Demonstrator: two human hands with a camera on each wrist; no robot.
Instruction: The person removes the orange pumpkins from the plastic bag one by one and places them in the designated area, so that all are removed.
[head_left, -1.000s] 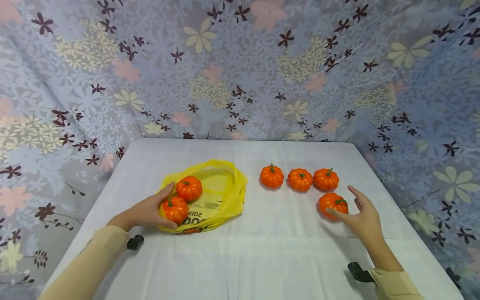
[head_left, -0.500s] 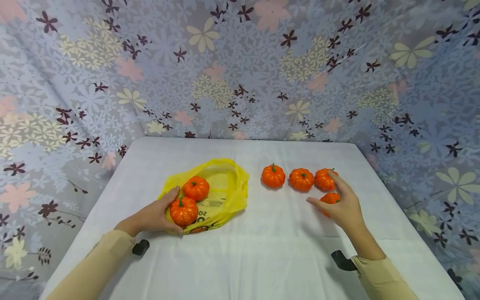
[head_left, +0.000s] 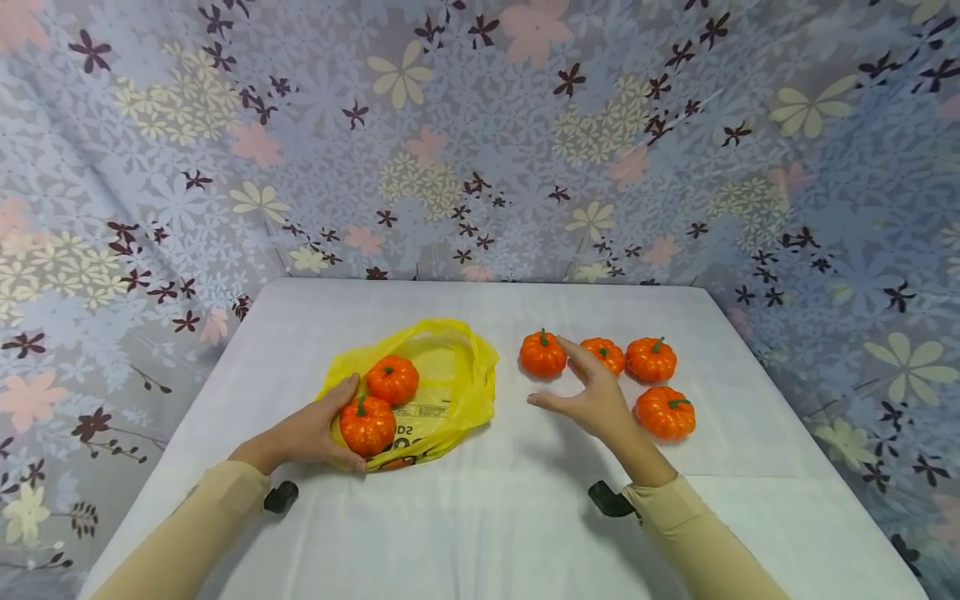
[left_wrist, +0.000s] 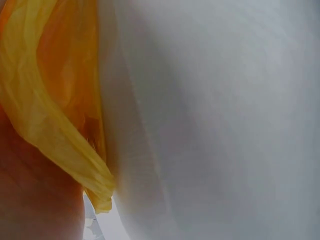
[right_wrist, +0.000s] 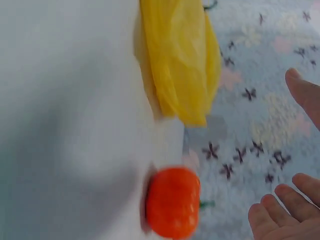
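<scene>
In the head view, a yellow plastic bag (head_left: 468, 379) lies with its mouth spread, and two small orange pumpkins (head_left: 392, 379) sit in its left part. My left hand (head_left: 311, 429) holds the bag's left side, thumb and fingers around the nearer pumpkin (head_left: 367, 425). In the left wrist view the bag's folded edge (left_wrist: 55, 125) lies against the palm. My right hand (head_left: 596, 400) hovers with fingers and thumb spread, holding nothing. It is close to the leftmost loose pumpkin (head_left: 543, 354) and partly covers another pumpkin (head_left: 606, 354). The right wrist view shows that leftmost pumpkin apart from the fingers (right_wrist: 277, 210).
Two more orange pumpkins stand at the right, one farther back (head_left: 651, 360) and one nearer (head_left: 666, 413). A white cloth (head_left: 480, 533) covers the table. Behind and beside it hangs a flowered curtain (head_left: 480, 150).
My right hand has swept left from the nearer right pumpkin, past the back ones, to the leftmost loose pumpkin. My left hand and the pumpkins in the bag have shifted slightly right.
</scene>
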